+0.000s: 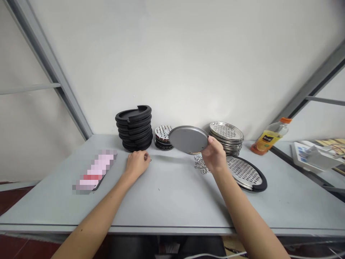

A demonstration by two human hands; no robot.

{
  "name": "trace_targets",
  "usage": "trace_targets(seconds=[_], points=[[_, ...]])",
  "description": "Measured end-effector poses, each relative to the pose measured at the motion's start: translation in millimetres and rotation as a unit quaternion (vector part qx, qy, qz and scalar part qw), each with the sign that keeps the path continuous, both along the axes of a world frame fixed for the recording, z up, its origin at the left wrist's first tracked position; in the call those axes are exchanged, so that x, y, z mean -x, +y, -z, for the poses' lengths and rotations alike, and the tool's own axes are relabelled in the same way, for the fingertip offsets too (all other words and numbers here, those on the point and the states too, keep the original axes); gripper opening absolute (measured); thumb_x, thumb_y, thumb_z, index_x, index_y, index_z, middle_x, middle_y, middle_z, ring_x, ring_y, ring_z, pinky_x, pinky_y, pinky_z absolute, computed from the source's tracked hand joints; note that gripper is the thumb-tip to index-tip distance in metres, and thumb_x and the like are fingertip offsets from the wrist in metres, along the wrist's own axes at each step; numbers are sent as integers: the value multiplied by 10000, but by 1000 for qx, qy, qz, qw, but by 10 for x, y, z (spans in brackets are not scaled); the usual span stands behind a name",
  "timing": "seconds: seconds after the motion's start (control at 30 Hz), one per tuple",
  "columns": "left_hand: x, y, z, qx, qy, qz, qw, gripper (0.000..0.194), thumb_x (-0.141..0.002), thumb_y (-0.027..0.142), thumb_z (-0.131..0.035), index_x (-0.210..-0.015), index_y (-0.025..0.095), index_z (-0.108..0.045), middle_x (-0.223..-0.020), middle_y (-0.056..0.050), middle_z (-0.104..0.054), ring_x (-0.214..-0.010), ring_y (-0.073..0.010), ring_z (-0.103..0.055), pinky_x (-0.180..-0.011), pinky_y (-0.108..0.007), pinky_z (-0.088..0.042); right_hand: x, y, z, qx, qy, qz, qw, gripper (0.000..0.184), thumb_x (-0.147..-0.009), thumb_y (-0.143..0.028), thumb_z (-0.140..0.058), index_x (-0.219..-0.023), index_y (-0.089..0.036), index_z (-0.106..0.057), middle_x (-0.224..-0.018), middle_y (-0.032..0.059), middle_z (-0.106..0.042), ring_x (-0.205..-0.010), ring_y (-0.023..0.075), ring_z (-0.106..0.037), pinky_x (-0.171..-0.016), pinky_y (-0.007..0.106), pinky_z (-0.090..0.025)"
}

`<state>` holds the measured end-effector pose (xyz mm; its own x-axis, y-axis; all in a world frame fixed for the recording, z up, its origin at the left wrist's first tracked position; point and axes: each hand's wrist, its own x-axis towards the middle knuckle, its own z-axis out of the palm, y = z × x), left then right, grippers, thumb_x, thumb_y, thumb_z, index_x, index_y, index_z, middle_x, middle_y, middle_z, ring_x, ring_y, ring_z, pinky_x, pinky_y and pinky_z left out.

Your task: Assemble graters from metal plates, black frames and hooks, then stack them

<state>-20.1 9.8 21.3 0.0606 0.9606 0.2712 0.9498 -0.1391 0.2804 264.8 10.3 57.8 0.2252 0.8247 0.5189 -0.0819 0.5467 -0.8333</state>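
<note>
My right hand (215,154) grips the right edge of a round, shallow grey metal plate (188,139), held tilted above the table. My left hand (137,162) rests on the tabletop with its fingers curled; a small dark spot shows at the fingers, too small to name. Just behind it stands a stack of black rimmed rings (134,129), each with a gap in its rim. Shiny perforated discs (163,133) are piled partly behind the plate. Several small metal hooks or clips (201,164) lie beside my right hand.
Perforated round metal plates (226,131) are stacked at the back right. In front of them lies a perforated disc with a black rim (246,173). A juice bottle (271,136) stands further right, near a white tray (307,156). A blurred phone (97,171) lies at left.
</note>
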Motion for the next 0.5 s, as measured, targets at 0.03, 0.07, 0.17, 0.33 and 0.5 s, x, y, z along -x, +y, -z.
trace_targets(seconds=[0.03, 0.07, 0.17, 0.33, 0.5], points=[[1, -1, 3, -1, 6, -2, 1000, 185, -825, 244, -537, -870, 200, -711, -860, -87, -731, -840, -267, -662, -730, -316, -443, 22, -13, 2, 22, -5, -30, 999, 312, -809, -495, -534, -861, -218, -668, -865, 66, -690, -829, 238, -638, -748, 390, -498], [4, -2, 7, -1, 10, -5, 1000, 188, -827, 252, -540, -896, 197, -707, -880, -91, -728, -854, -272, -658, -731, -319, -445, 52, -29, 9, 44, -7, -54, 998, 320, -794, -505, -551, -862, -218, -673, -864, 71, -695, -822, 240, -638, -739, 390, -499], [20, -4, 17, 8, 6, -8, 1000, 205, -838, 251, -532, -958, 190, -687, -933, -101, -713, -888, -280, -646, -720, -324, -452, 171, -80, 64, 92, 0, -112, 989, 286, -712, -492, -665, -796, -219, -690, -796, 63, -691, -743, 222, -617, -692, 367, -487], [41, 1, 36, 17, 11, -24, 999, 210, -849, 255, -506, -863, 157, -691, -980, -142, -669, -941, -303, -617, -748, -348, -465, 331, -109, 183, 91, 1, -184, 979, 176, -701, -403, -727, -746, -233, -721, -790, 31, -661, -725, 174, -559, -681, 322, -452], [35, -6, 32, -8, 19, 0, 1000, 238, -856, 193, -479, -926, 157, -704, -1030, -137, -666, -967, -303, -606, -798, -359, -462, 360, -94, 225, 64, -25, -160, 985, 148, -694, -379, -745, -733, -236, -739, -787, 33, -657, -755, 176, -547, -687, 316, -441]])
